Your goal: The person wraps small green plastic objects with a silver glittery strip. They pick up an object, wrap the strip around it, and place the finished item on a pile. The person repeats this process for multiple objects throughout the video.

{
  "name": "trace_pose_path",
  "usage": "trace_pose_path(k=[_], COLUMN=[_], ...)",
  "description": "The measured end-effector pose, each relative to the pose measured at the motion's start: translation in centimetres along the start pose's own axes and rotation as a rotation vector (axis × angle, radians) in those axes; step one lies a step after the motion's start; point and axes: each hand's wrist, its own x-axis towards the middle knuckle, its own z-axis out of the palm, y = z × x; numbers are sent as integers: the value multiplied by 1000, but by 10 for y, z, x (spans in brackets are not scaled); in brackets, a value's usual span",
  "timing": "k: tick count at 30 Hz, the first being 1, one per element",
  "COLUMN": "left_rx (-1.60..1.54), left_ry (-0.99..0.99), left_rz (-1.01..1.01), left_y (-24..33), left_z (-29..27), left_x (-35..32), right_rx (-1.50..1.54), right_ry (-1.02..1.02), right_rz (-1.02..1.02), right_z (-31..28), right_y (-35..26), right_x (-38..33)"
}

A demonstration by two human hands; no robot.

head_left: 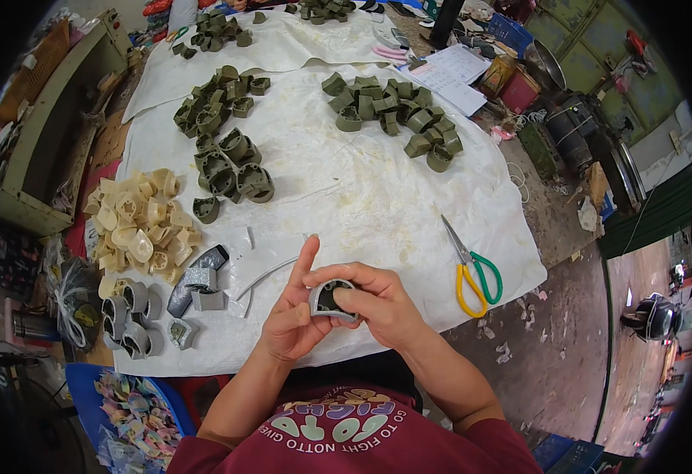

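Above the near edge of the white sheet, both my hands hold a hollow, rounded piece [320,302] with a grey outer wall and a dark green inside. My left hand [286,320] grips its left side with the thumb, one finger pointing up. My right hand [385,306] wraps the right side, its thumb pressed at the opening. Left of my hands lie clear plastic strips [260,261], a black tool-like bar [180,299], and grey pieces [200,278] beside it. Further left stand several grey hollow pieces [134,296] and a grey piece with a green inside [181,332].
Cream hollow pieces [142,225] are heaped at the left. Dark green pieces form piles at centre left [231,170] and far right [385,103]. Scissors [469,272] with yellow and green handles lie right. A blue basin [85,395] of scraps stands at lower left.
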Motion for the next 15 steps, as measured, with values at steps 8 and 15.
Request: trace_pose_path(k=[8, 15], left_rx=[36, -1], left_ry=[60, 96], left_rz=[32, 59], left_y=[3, 3], left_z=[4, 7], left_x=[0, -1], right_rx=[-47, -63], right_ry=[56, 74], right_rz=[-52, -87], right_z=[8, 17], right_y=[-5, -13], right_x=[1, -1])
